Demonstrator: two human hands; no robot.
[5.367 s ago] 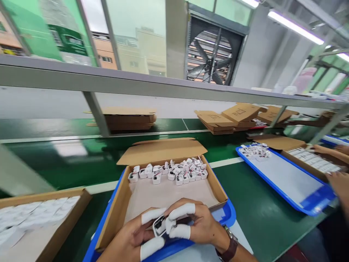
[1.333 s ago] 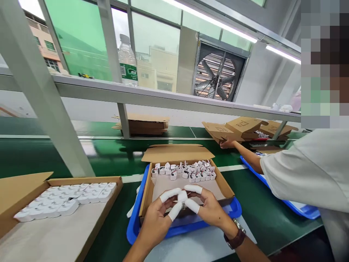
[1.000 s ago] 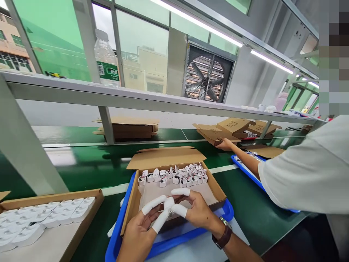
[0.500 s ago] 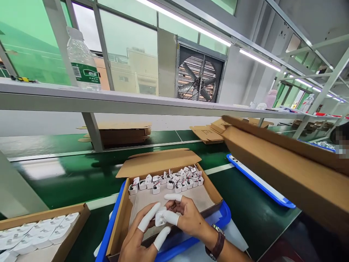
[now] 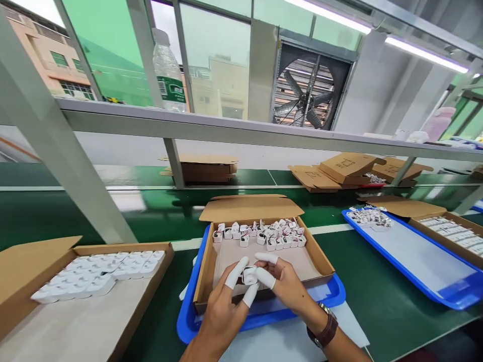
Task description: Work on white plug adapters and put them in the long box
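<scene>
Over the near edge of an open cardboard box [image 5: 320,277], both my hands are at a small white plastic casing [image 5: 249,275]. My left hand [image 5: 226,311] grips the casing between thumb and forefinger. My right hand [image 5: 289,286] has its thumb against the casing's right side, its forefinger raised above. White finger cots cover the thumbs and forefingers. A dark opening shows in the casing; finer detail is too small to tell. At the box's far end sit several white casings [image 5: 283,241] with thin red and dark wires. The box rests in a blue tray [image 5: 188,322].
On the left stands a cardboard box [image 5: 124,322] with rows of white casings [image 5: 101,266]. At right lie another blue tray [image 5: 415,266] with small white parts and a box [image 5: 449,213] of white pieces. A shelf [image 5: 241,128] with a bottle [image 5: 168,75] crosses above the green bench.
The view has shifted left, so the bench things appear farther right. The large cardboard piece that covered the right side is gone from there. Both hands still hold the white casing.
</scene>
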